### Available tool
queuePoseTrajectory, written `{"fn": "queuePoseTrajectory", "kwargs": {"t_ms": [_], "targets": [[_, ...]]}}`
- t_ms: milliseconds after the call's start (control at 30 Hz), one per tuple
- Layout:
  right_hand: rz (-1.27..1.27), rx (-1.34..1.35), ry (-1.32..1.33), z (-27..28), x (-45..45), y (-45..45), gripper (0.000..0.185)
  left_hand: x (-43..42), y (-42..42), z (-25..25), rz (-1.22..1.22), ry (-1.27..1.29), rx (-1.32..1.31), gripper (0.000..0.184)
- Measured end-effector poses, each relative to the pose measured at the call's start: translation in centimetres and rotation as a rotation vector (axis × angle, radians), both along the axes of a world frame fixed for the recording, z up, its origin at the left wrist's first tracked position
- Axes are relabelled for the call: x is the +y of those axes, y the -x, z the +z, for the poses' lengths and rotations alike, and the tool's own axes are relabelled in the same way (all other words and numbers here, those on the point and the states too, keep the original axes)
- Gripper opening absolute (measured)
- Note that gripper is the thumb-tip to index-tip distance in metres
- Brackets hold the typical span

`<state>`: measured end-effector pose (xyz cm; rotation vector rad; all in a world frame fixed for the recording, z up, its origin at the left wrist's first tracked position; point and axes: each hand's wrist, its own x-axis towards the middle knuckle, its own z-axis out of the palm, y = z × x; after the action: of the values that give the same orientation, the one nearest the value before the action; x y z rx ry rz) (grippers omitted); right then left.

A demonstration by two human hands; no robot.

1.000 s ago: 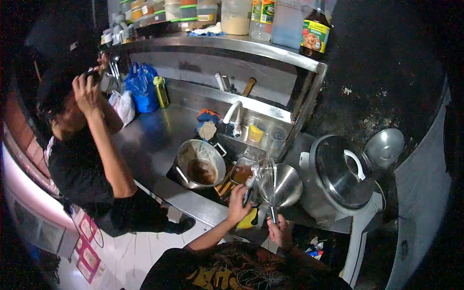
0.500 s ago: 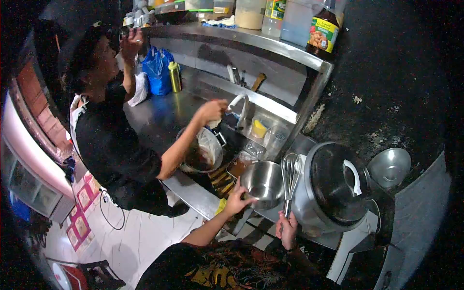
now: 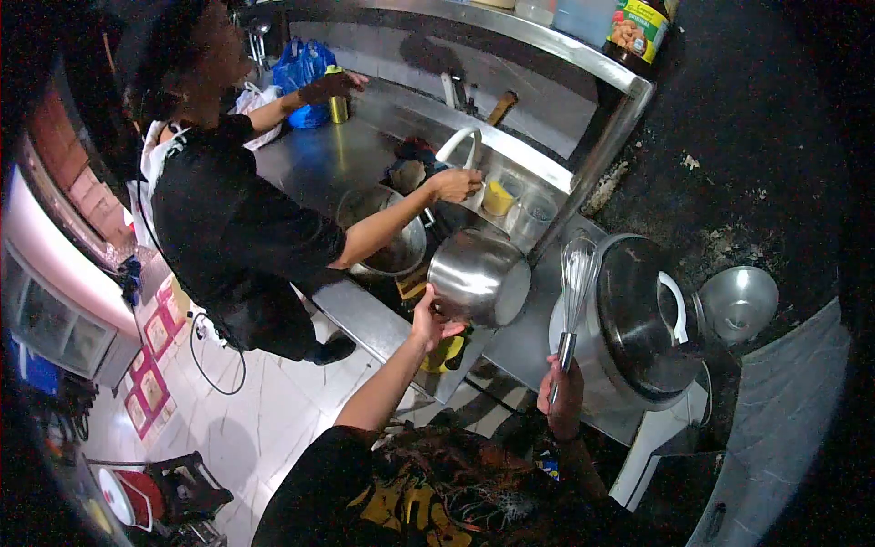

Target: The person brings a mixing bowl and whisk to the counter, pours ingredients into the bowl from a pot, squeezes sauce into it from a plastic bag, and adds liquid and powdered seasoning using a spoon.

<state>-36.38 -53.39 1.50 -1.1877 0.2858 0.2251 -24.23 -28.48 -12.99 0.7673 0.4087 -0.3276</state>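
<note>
My left hand (image 3: 428, 321) grips a stainless steel pot (image 3: 474, 281) low on its near side. The pot is tilted over the sink area, its outer wall and base toward me and its inside hidden. My right hand (image 3: 561, 399) is closed around the handle of a balloon whisk (image 3: 578, 283), wires pointing up. The whisk is beside a large rice cooker (image 3: 629, 337). Another person's hand (image 3: 456, 185) is at the white faucet (image 3: 463, 141), just beyond the pot. I cannot make out water.
A large metal pan (image 3: 412, 244) sits left of my pot. Clear containers, one with a yellow item (image 3: 498, 197), stand behind it. A metal bowl (image 3: 740, 303) lies right of the cooker. The other person (image 3: 237, 219) stands close on my left. A metal shelf (image 3: 510, 27) spans overhead.
My left hand has tipped the pot, turning its opening away from me. The other person's raised hand has come down toward the yellow bottle; their other hand shifted right at the faucet.
</note>
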Motion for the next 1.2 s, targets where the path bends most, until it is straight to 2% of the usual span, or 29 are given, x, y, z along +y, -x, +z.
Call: {"fn": "queuePoseTrajectory", "kwargs": {"t_ms": [133,200,233,300,333,400,467,533,600,633,667,733,800,833,867,933,967,1067,1133,1200], "targets": [[0.081,-0.130,-0.093,-1.5,-0.7,0.0,0.023,0.6,0.1,0.8,-0.038,0.131,0.012,0.106],[0.125,-0.056,0.072,-0.5,-0.6,0.3,0.024,0.6,0.1,0.3,-0.006,0.123,0.017,0.105],[0.129,-0.060,0.073,-0.7,-0.6,0.3,0.024,0.7,-0.1,-0.2,-0.016,0.180,0.046,0.102],[0.097,-0.029,-0.109,-1.6,-0.6,0.3,0.028,0.8,0.2,-0.2,-0.021,0.235,0.070,0.100],[0.106,-0.033,-0.111,-1.7,-0.7,0.3,0.028,0.7,0.6,0.3,-0.007,0.214,0.042,0.098],[0.004,-0.070,0.068,-2.1,-1.0,0.0,0.027,0.5,1.3,1.1,0.024,0.190,0.005,0.097],[0.043,-0.143,0.099,-2.9,-2.1,-0.8,0.025,0.3,1.7,1.7,0.063,0.037,-0.101,0.083],[0.081,-0.217,0.120,-3.2,-3.2,-1.7,0.024,0.1,2.3,4.2,0.213,-0.079,-0.232,0.047],[0.035,-0.371,0.283,-3.1,-4.3,-3.3,0.022,0.6,2.0,4.5,0.163,-0.734,-0.278,0.042],[0.006,-0.450,0.362,-2.8,-4.6,-4.0,0.023,0.4,2.0,4.6,0.221,-1.044,-0.373,0.045],[-0.025,-0.528,0.440,-2.6,-4.7,-4.7,0.025,0.4,2.2,4.5,0.375,-1.214,-0.704,0.048],[-0.052,-0.623,0.501,-0.3,-3.6,-5.2,0.028,0.5,4.0,7.3,0.270,-1.312,-0.810,0.047],[0.088,-0.774,0.870,3.2,-2.3,-4.7,0.038,0.9,4.9,7.6,0.179,-1.423,-0.908,0.046],[0.125,-0.753,0.970,3.4,-2.3,-5.0,0.038,1.1,5.4,8.0,0.163,-1.467,-0.946,0.047],[0.131,-0.768,0.955,3.6,-2.0,-5.0,0.038,1.3,6.0,8.2,0.127,-1.483,-0.931,0.048],[0.347,-0.533,1.009,4.7,-0.9,-4.5,0.042,1.6,7.2,8.4,0.111,-1.420,-0.919,0.046],[0.370,-0.477,1.169,5.8,0.2,-4.3,0.038,1.9,7.8,8.5,0.099,-1.393,-0.922,0.046],[0.455,-0.616,1.301,3.8,0.7,-5.0,0.034,2.5,9.3,7.9,0.055,-1.429,-1.000,0.043],[0.495,-0.601,1.238,3.4,1.3,-5.2,0.034,3.0,9.8,7.1,0.056,-1.437,-1.019,0.042],[0.491,-0.657,1.038,1.9,1.1,-5.6,0.033,3.4,10.9,6.4,0.050,-1.445,-1.016,0.042]]}}
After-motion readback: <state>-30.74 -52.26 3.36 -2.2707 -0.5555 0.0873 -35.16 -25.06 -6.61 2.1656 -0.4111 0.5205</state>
